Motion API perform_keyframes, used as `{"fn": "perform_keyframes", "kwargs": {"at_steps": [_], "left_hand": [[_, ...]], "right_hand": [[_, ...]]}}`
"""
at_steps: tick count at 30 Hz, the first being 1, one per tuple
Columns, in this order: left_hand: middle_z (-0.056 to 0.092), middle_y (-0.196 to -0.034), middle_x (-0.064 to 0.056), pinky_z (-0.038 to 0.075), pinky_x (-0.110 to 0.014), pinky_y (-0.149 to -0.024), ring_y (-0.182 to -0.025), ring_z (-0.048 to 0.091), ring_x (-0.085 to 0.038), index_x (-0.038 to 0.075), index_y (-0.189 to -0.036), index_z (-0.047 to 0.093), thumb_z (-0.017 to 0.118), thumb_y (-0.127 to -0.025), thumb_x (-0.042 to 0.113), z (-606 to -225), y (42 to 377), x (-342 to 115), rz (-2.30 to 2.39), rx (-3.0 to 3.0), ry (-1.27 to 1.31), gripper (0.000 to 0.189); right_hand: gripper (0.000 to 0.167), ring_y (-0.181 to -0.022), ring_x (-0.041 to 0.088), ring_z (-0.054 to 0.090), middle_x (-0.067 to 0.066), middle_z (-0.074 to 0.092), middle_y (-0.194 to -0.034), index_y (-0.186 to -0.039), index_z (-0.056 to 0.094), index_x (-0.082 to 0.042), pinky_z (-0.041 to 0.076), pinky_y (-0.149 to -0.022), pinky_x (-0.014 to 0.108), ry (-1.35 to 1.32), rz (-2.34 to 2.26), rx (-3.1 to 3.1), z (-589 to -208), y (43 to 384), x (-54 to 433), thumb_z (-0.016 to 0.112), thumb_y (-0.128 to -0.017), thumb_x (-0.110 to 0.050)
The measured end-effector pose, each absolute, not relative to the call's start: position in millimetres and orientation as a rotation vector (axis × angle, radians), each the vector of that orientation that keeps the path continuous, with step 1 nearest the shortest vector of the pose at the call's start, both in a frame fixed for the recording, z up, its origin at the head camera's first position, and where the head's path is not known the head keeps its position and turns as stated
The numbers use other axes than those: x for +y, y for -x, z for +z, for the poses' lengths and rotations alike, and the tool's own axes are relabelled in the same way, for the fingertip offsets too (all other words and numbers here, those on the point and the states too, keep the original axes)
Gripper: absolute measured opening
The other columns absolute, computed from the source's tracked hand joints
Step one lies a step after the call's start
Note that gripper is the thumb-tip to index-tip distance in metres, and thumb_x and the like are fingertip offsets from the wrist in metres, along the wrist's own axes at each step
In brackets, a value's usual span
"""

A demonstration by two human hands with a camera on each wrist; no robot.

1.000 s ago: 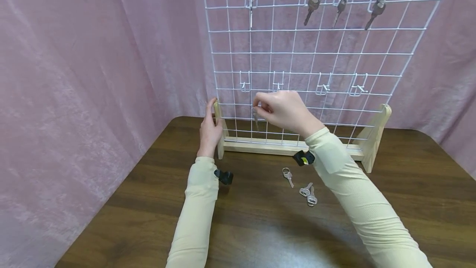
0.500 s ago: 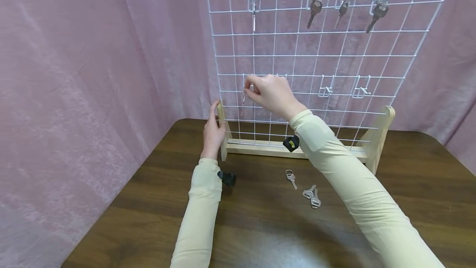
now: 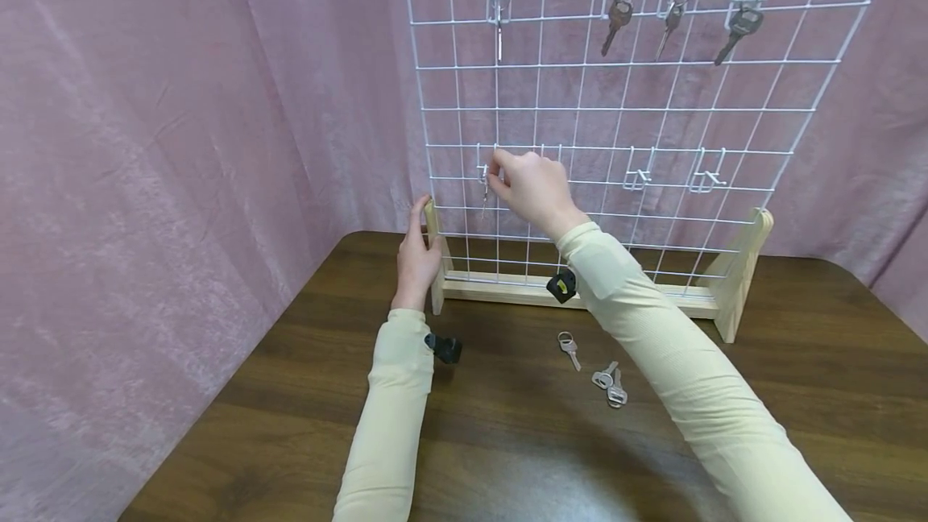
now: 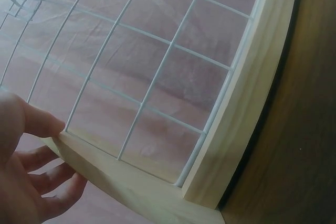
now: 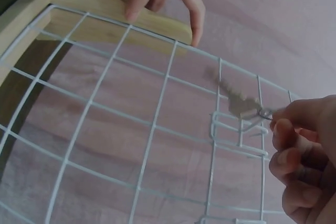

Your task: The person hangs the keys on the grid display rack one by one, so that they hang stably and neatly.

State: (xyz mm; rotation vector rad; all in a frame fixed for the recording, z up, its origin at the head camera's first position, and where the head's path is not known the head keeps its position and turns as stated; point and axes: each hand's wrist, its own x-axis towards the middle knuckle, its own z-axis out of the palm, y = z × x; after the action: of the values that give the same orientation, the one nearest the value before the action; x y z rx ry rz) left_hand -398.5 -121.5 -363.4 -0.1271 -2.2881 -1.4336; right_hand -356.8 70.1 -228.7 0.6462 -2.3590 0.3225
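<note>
My right hand pinches the small ring of a silver key between thumb and forefinger. In the right wrist view the key overlaps a white wire hook on the lower left of the grid, and the ring is right at that hook. My left hand holds the wooden side post of the stand, thumb on one side and fingers on the other. The white wire grid stands upright in its wooden base. Part of the lower hook row is hidden behind my right hand.
Several keys hang on the top hooks, one a dark key at the right. A ringed key and a pair of overlapping keys lie on the brown table. Lower right, a bare hook projects. A pink curtain hangs behind.
My right hand has moved up and left with the key, from below the lower hook row to the left lower hook, then slightly right. The left hand keeps its hold on the post.
</note>
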Motion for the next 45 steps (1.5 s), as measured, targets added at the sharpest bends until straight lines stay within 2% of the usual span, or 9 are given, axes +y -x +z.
{"fn": "perform_keyframes", "kwargs": {"at_steps": [6, 14, 20, 25, 31, 38, 45], "left_hand": [[0.059, -0.125, -0.019, 0.055, -0.048, -0.077, -0.102, 0.062, -0.033, 0.041, -0.148, 0.028, 0.053, -0.095, 0.007, -363.6, 399.0, -121.9, -1.419, -2.296, 0.116, 0.068], [0.059, -0.123, -0.018, 0.055, -0.049, -0.079, -0.104, 0.061, -0.033, 0.044, -0.147, 0.028, 0.052, -0.095, 0.007, -363.8, 399.5, -121.0, -1.413, -2.291, 0.126, 0.068], [0.059, -0.122, -0.018, 0.056, -0.049, -0.079, -0.104, 0.061, -0.032, 0.044, -0.147, 0.028, 0.052, -0.095, 0.007, -364.1, 399.4, -119.2, -1.415, -2.286, 0.135, 0.068], [0.059, -0.122, -0.018, 0.055, -0.05, -0.079, -0.104, 0.061, -0.033, 0.041, -0.148, 0.029, 0.053, -0.095, 0.006, -363.7, 399.3, -120.1, -1.415, -2.278, 0.144, 0.068], [0.059, -0.123, -0.017, 0.056, -0.05, -0.078, -0.104, 0.061, -0.033, 0.044, -0.147, 0.028, 0.052, -0.095, 0.008, -364.3, 398.5, -122.1, -1.419, -2.289, 0.144, 0.068], [0.058, -0.126, -0.018, 0.056, -0.05, -0.079, -0.106, 0.06, -0.033, 0.047, -0.147, 0.027, 0.052, -0.095, 0.008, -363.8, 399.0, -123.1, -1.447, -2.289, 0.134, 0.069], [0.058, -0.124, -0.018, 0.056, -0.051, -0.078, -0.105, 0.061, -0.034, 0.042, -0.148, 0.028, 0.052, -0.095, 0.007, -364.2, 400.6, -121.8, -1.434, -2.287, 0.146, 0.068]], "right_hand": [[0.01, -0.052, 0.023, 0.059, 0.007, 0.073, -0.073, -0.09, 0.065, -0.01, 0.037, -0.043, 0.03, -0.57, 0.352, -2.333, -239.6, 356.6, 65.5, 0.059, -0.092, -0.019], [0.014, -0.048, 0.017, 0.048, 0.007, 0.066, -0.062, -0.093, 0.067, -0.009, 0.035, -0.044, 0.028, -0.446, 0.452, -2.32, -248.8, 360.1, 59.9, 0.059, -0.092, -0.02], [0.014, -0.044, 0.011, 0.038, 0.004, 0.059, -0.054, -0.093, 0.066, -0.009, 0.028, -0.042, 0.024, -0.428, 0.506, -2.345, -253.1, 357.8, 61.8, 0.058, -0.093, -0.02], [0.014, -0.048, 0.013, 0.044, 0.003, 0.064, -0.061, -0.092, 0.066, -0.01, 0.032, -0.043, 0.027, -0.457, 0.525, -2.4, -258.0, 349.8, 66.3, 0.057, -0.092, -0.021], [0.012, -0.047, 0.013, 0.043, 0.001, 0.059, -0.057, -0.09, 0.065, -0.01, 0.029, -0.043, 0.025, -0.523, 0.535, -2.459, -268.5, 333.4, 73.8, 0.058, -0.092, -0.02], [0.012, -0.048, 0.014, 0.05, -0.001, 0.064, -0.061, -0.09, 0.066, -0.011, 0.032, -0.042, 0.025, -0.562, 0.525, -2.482, -278.8, 311.8, 86.4, 0.059, -0.092, -0.021], [0.009, -0.045, 0.01, 0.039, -0.005, 0.052, -0.051, -0.086, 0.067, -0.012, 0.025, -0.041, 0.024, -0.636, 0.485, -2.457, -294.6, 299.8, 100.5, 0.061, -0.09, -0.018]]}}
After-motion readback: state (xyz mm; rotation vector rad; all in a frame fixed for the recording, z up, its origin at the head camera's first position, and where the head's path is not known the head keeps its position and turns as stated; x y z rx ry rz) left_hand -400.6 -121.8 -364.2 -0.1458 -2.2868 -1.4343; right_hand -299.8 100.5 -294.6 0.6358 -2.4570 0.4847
